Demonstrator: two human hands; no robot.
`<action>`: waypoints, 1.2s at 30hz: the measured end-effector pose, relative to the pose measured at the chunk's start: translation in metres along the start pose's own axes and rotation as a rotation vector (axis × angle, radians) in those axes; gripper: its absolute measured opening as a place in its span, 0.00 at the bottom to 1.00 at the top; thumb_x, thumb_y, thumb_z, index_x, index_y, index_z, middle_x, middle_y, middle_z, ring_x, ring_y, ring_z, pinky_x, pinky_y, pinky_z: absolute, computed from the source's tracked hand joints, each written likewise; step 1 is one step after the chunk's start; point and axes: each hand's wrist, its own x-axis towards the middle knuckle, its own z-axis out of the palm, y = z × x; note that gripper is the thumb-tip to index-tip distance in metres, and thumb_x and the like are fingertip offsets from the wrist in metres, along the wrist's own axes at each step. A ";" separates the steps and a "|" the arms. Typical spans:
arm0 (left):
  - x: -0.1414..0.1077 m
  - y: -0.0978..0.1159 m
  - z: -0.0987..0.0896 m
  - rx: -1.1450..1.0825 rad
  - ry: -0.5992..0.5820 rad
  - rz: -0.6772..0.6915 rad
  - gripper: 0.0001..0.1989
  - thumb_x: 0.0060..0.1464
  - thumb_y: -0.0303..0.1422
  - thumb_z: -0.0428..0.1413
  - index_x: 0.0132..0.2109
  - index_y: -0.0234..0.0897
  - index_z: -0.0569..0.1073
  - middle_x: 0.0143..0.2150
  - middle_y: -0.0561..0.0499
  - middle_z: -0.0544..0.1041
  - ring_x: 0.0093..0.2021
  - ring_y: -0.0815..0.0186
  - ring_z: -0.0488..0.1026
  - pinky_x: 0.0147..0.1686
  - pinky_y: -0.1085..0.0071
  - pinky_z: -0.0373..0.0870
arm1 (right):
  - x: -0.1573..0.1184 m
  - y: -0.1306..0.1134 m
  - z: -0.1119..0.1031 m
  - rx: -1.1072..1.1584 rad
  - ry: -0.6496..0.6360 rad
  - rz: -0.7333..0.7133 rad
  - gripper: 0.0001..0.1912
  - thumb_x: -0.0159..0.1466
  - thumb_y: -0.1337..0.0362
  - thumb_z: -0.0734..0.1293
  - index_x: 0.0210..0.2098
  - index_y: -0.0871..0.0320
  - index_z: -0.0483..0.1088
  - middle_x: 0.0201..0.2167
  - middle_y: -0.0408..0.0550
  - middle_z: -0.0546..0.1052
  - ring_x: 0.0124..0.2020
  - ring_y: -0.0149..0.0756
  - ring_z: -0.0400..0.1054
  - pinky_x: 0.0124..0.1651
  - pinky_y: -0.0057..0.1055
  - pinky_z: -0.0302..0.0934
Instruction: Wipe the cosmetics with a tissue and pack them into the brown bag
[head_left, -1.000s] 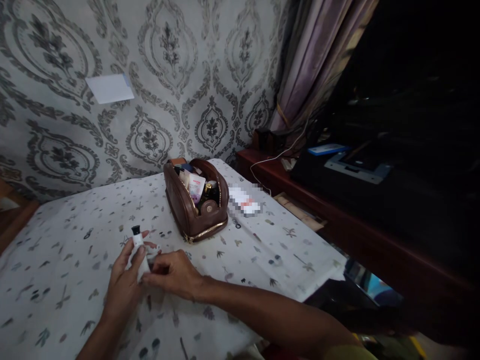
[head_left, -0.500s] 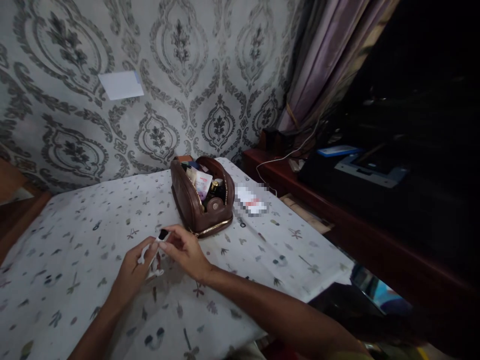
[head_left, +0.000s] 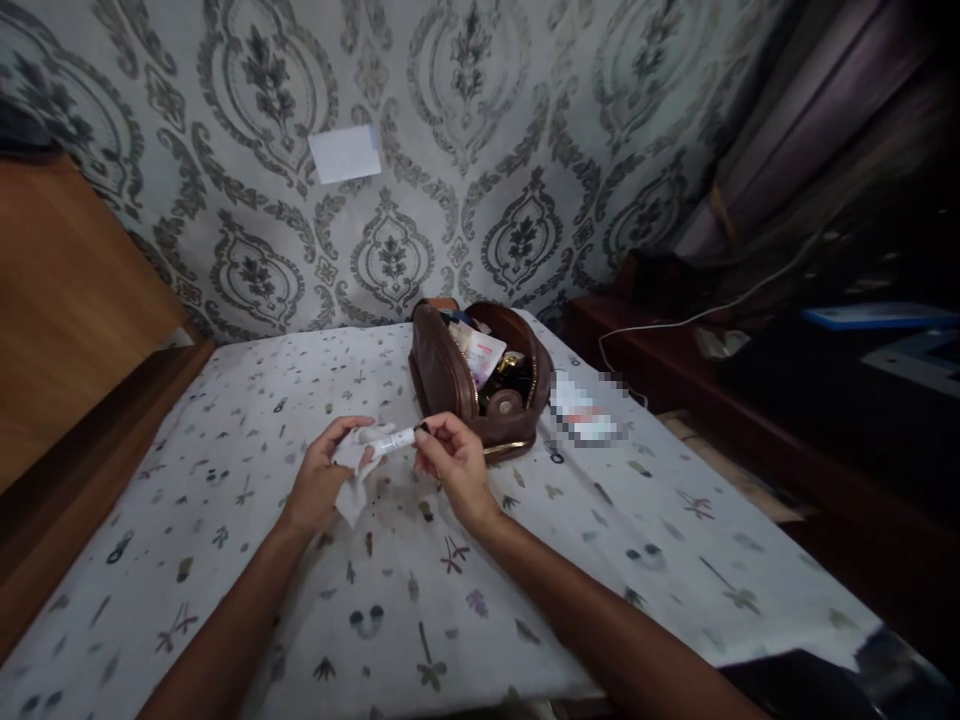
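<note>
My left hand (head_left: 321, 478) is closed around a crumpled white tissue (head_left: 352, 490). One end of a slim white tube (head_left: 395, 440) with printing on it lies in the tissue. At the tube's other end, my right hand (head_left: 456, 465) pinches its black cap (head_left: 421, 428) between thumb and fingers. The tube is nearly level above the tablecloth. Just behind my right hand stands a brown leather toiletry bag (head_left: 442, 375), its zipped top open. Inside are a white and pink packet (head_left: 484, 355), something gold and other small items I cannot make out.
A white tablecloth (head_left: 247, 560) with small plant prints covers the table. A blurred-out white and red item (head_left: 585, 410) lies right of the bag. Patterned wallpaper rises behind, with a white card (head_left: 345, 153) on it. A wooden panel (head_left: 75, 300) stands left; a white cable (head_left: 675, 325) runs at right.
The view has swung left. The tube, earlier mostly hidden between my fingers, now shows lengthwise. My right hand has moved away from my left, and more of the white tissue hangs out.
</note>
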 end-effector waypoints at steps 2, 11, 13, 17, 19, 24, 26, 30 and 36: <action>0.001 -0.002 0.000 -0.075 0.051 -0.044 0.23 0.41 0.44 0.67 0.44 0.38 0.75 0.24 0.55 0.73 0.19 0.68 0.66 0.20 0.75 0.60 | 0.000 0.000 0.000 -0.031 -0.029 -0.011 0.16 0.59 0.51 0.70 0.30 0.56 0.63 0.21 0.37 0.66 0.18 0.25 0.56 0.23 0.24 0.52; 0.014 -0.017 -0.009 -0.234 0.453 0.090 0.17 0.45 0.42 0.65 0.39 0.37 0.73 0.27 0.57 0.69 0.23 0.74 0.65 0.23 0.80 0.61 | -0.014 0.004 0.006 -0.451 -0.282 -0.094 0.09 0.60 0.60 0.66 0.26 0.57 0.65 0.20 0.37 0.63 0.23 0.27 0.57 0.27 0.24 0.51; 0.016 -0.018 -0.011 -0.244 0.475 0.082 0.17 0.46 0.42 0.65 0.40 0.37 0.73 0.28 0.58 0.69 0.24 0.74 0.66 0.25 0.79 0.64 | -0.018 0.004 0.007 -0.527 -0.345 -0.124 0.08 0.61 0.62 0.66 0.27 0.57 0.66 0.21 0.37 0.64 0.23 0.27 0.57 0.28 0.24 0.50; 0.016 -0.018 -0.007 -0.325 0.522 -0.001 0.19 0.50 0.45 0.63 0.44 0.38 0.73 0.33 0.54 0.73 0.31 0.68 0.74 0.35 0.72 0.73 | -0.023 0.006 0.008 -0.623 -0.392 -0.131 0.09 0.62 0.64 0.65 0.26 0.57 0.65 0.21 0.37 0.64 0.24 0.28 0.58 0.28 0.24 0.49; 0.014 -0.019 0.000 -0.377 0.503 -0.043 0.21 0.52 0.48 0.61 0.46 0.38 0.73 0.36 0.51 0.76 0.35 0.65 0.77 0.38 0.68 0.74 | -0.025 0.008 0.009 -0.643 -0.389 -0.126 0.11 0.63 0.63 0.64 0.25 0.57 0.64 0.20 0.37 0.63 0.23 0.27 0.56 0.27 0.25 0.47; -0.001 -0.029 0.019 -0.393 0.312 -0.064 0.24 0.53 0.49 0.60 0.50 0.38 0.73 0.46 0.46 0.79 0.43 0.61 0.78 0.44 0.66 0.74 | -0.024 0.012 0.009 -0.586 -0.387 -0.122 0.18 0.67 0.58 0.61 0.22 0.57 0.60 0.18 0.37 0.60 0.22 0.27 0.54 0.26 0.25 0.46; -0.008 -0.032 0.024 -0.287 0.191 -0.039 0.24 0.53 0.48 0.61 0.52 0.40 0.73 0.48 0.46 0.79 0.48 0.59 0.76 0.47 0.66 0.73 | -0.022 0.014 0.009 -0.536 -0.362 -0.096 0.19 0.67 0.56 0.60 0.22 0.56 0.60 0.18 0.38 0.61 0.22 0.28 0.55 0.26 0.25 0.48; -0.014 -0.032 0.023 -0.040 0.007 0.089 0.22 0.51 0.42 0.62 0.51 0.40 0.76 0.48 0.48 0.79 0.50 0.59 0.75 0.49 0.69 0.70 | -0.018 0.015 0.008 -0.407 -0.275 -0.014 0.19 0.67 0.50 0.60 0.25 0.56 0.62 0.19 0.39 0.65 0.21 0.29 0.58 0.25 0.25 0.51; -0.006 -0.031 0.005 0.025 0.073 -0.043 0.21 0.51 0.46 0.60 0.48 0.40 0.74 0.28 0.55 0.72 0.23 0.67 0.66 0.21 0.75 0.63 | -0.021 -0.010 0.006 -0.352 -0.182 -0.064 0.21 0.67 0.47 0.61 0.25 0.56 0.61 0.20 0.39 0.65 0.21 0.28 0.59 0.24 0.25 0.51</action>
